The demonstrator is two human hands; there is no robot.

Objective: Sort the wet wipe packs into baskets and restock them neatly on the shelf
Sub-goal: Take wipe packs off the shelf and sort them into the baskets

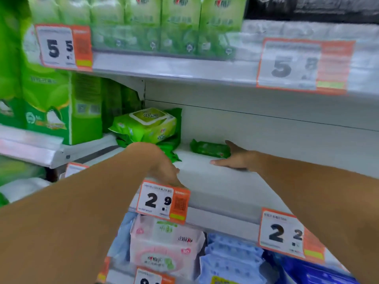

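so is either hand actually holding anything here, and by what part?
Neither grips anything. The right hand lies open on the shelf, fingers against the right end of the small green wipe pack. The left hand rests at the shelf's front edge, holding nothing.

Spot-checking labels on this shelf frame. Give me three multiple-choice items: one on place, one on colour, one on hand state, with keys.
1. Where does the small flat wipe pack lie?
A. on the middle shelf, by the right hand
B. on the top shelf
C. in a basket on the floor

2. What colour is the large lidded wipe pack left of it?
A. pink
B. green
C. blue

3. How is the right hand?
A. fist closed, holding nothing
B. fingers straight, spread at the small pack's end
C. wrapped round a price tag

Key:
1 A: the pack lies on the white shelf board beside the right hand.
2 B: its wrapper and lid are green.
3 B: thumb and fingers are extended; no grip round the pack.
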